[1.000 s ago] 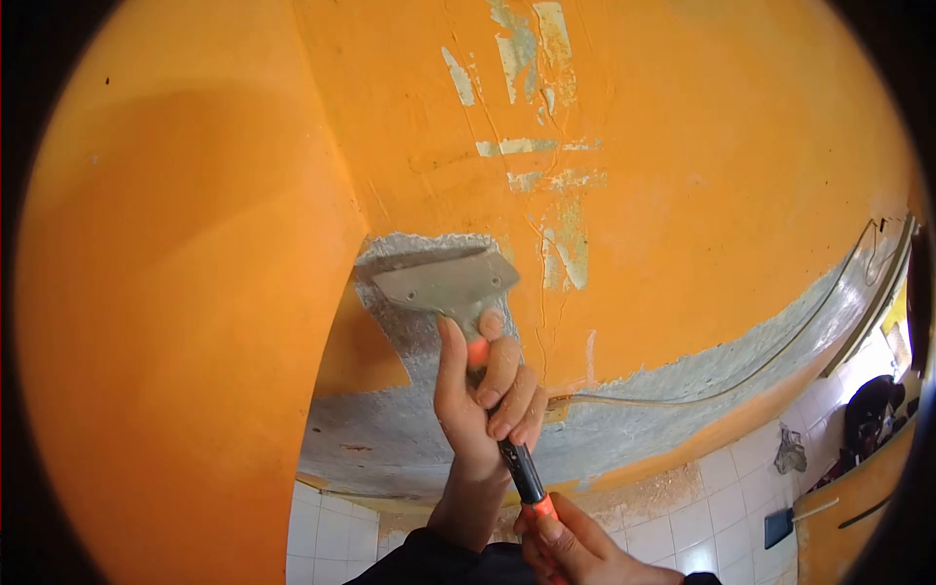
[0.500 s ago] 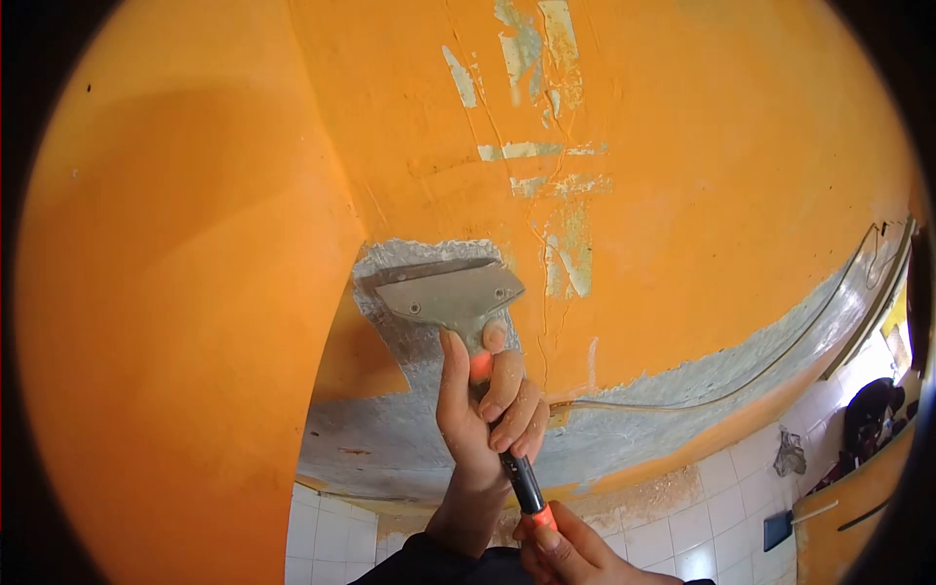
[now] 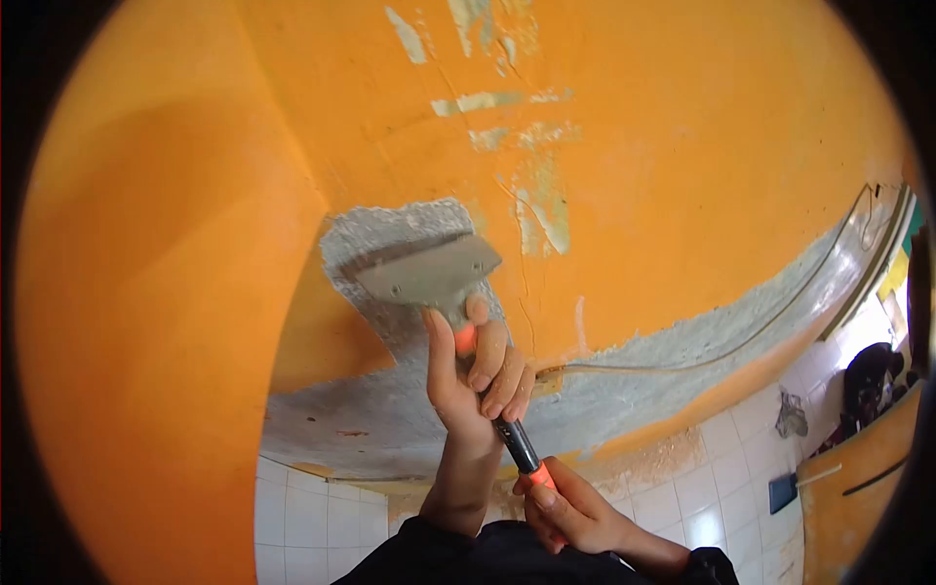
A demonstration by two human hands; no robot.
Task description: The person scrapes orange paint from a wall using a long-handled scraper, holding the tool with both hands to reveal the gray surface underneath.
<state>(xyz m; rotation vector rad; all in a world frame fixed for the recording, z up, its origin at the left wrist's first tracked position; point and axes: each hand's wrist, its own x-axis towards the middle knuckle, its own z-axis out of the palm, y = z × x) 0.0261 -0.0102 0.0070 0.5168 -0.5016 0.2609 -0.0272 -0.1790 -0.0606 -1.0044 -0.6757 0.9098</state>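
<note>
A wide-bladed scraper (image 3: 429, 273) with a black handle and orange bands slants up across the view. My left hand (image 3: 483, 375) is wrapped round its neck and upper handle, thumb on the left and dusty fingers on the right. Lower down, my right hand (image 3: 575, 512) grips the orange butt of the handle. The blade lies over a bare grey patch (image 3: 395, 219) in the orange-painted wall (image 3: 663, 214), a little under the patch's ragged upper edge. Bits of pale dust cling to my left fingers.
A wall corner (image 3: 283, 234) stands close on the left. Peeled strips (image 3: 478, 100) and cracks mark the paint above. A cable (image 3: 673, 369) runs along a bare grey band to the right. White tiles (image 3: 322, 512), a hanging plastic bag (image 3: 791, 414) and a blue object (image 3: 782, 493) are below.
The view has shifted, so the wall sits higher and farther left. The scraper blade has slid slightly down from the patch's upper edge, with both hands still on the tool.
</note>
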